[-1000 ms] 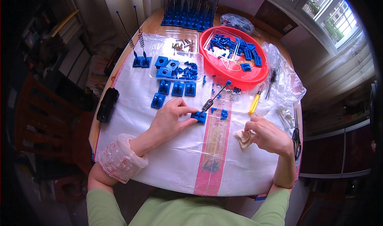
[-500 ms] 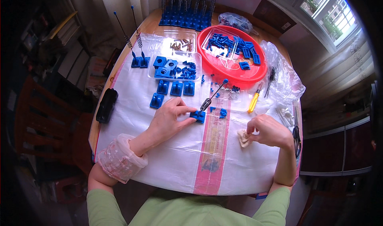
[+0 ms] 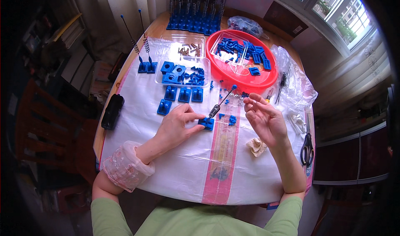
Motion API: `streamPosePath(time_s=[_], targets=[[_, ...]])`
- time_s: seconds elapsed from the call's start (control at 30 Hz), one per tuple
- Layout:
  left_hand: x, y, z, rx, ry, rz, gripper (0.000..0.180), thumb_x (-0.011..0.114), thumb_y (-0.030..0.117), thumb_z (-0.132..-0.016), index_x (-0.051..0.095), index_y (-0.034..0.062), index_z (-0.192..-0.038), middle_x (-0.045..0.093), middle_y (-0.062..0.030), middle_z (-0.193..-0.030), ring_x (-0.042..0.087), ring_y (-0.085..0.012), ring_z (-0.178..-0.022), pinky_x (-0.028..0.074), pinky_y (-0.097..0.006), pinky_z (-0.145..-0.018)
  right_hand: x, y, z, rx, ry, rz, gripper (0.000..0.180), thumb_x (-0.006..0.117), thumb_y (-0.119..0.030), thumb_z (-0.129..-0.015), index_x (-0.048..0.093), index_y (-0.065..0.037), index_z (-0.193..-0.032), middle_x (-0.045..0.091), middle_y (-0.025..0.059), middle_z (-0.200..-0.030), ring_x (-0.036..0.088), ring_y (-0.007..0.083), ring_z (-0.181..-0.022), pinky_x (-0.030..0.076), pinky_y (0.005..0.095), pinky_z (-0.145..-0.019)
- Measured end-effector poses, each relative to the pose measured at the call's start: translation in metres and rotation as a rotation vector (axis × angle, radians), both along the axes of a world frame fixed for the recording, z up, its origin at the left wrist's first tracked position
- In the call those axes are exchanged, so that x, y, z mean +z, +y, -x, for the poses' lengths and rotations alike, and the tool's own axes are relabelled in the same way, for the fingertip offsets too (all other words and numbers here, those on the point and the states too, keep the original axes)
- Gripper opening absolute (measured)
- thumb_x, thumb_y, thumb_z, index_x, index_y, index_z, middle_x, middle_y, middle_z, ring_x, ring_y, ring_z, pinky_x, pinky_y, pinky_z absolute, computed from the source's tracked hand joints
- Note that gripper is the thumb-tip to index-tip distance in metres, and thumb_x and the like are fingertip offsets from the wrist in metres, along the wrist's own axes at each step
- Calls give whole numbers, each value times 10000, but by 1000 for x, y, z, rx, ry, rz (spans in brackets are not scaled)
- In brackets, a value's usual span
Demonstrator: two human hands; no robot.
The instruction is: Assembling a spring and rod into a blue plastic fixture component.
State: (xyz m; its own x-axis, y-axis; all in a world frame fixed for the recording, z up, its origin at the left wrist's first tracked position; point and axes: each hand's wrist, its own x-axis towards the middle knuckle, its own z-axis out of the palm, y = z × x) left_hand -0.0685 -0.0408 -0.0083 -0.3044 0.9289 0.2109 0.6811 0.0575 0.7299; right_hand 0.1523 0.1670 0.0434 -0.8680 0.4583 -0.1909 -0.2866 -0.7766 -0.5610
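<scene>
Closest to us the table's near edge (image 3: 183, 196) has bare plastic sheet with a pink strip (image 3: 221, 161) running down it, so that's where the open room is. A crumpled bit of cloth (image 3: 256, 146) sits on the sheet just below our right hand (image 3: 266, 121), and one pair of scissors (image 3: 307, 146) lies near the right edge.

Our left hand (image 3: 177, 127) pinches a small blue base block (image 3: 206, 122) flat on the sheet, fingers clamped on it; a spring rod with a blue tip (image 3: 221, 102) leans up out of that block. Our right hand is lifted, palm up, fingers loosely curled. We can't tell if there's something tiny between the fingertips. Two little blue bits (image 3: 231, 120) lie between the hands.

A black case (image 3: 111, 111) sits right at the left edge. Further up we count four loose blue blocks (image 3: 180, 96) in front of a clear tray (image 3: 183, 67) with more blocks and brass pieces. Two finished rod stands (image 3: 146, 65) are left of the tray. The red basin (image 3: 246, 75) of blue parts crowds the right, with clear bags (image 3: 298, 86) beside it. Along the far edge is a packed row of finished stands (image 3: 193, 23), too many to count.
</scene>
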Motion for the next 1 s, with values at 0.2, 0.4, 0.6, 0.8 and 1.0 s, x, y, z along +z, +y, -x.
streamPosePath(time_s=[0.2,0.4,0.6,0.8,1.0], targets=[[-1,-2,1,7,20,-3,285,878,181,-847,817,79,-1107,637,-69,-948,621,-196,-857,516,-319,-732,-7,-2,3,-23,3,56,297,551,-14,-1037,528,38,-1329,610,202,-1236,639,211,-1058,591,316,-911],[-2,-1,0,4,14,-20,283,878,179,-845,817,85,-1104,638,-66,-943,616,-199,-852,511,-325,-725,-7,-3,3,-50,-28,74,320,579,14,-988,533,40,-1304,599,205,-1226,623,214,-1050,581,317,-909],[-1,-2,0,5,1,-9,286,878,181,-843,816,83,-1104,637,-67,-942,618,-199,-857,510,-327,-733,-3,-8,5,-59,-66,31,472,568,121,-813,551,45,-1279,572,196,-1212,578,194,-1032,564,301,-903],[-2,-1,0,1,15,-22,294,878,184,-843,815,78,-1110,636,-69,-947,619,-203,-863,511,-329,-737,-10,-5,3,-39,-42,-11,525,577,169,-745,572,38,-1253,577,176,-1199,576,187,-1029,559,290,-898],[0,-1,0,7,10,-2,292,877,188,-845,815,78,-1108,631,-70,-947,618,-207,-861,512,-329,-737,-13,-8,4,-35,-78,-93,559,601,183,-706,584,2,-1235,600,153,-1186,574,172,-1033,537,263,-887]])
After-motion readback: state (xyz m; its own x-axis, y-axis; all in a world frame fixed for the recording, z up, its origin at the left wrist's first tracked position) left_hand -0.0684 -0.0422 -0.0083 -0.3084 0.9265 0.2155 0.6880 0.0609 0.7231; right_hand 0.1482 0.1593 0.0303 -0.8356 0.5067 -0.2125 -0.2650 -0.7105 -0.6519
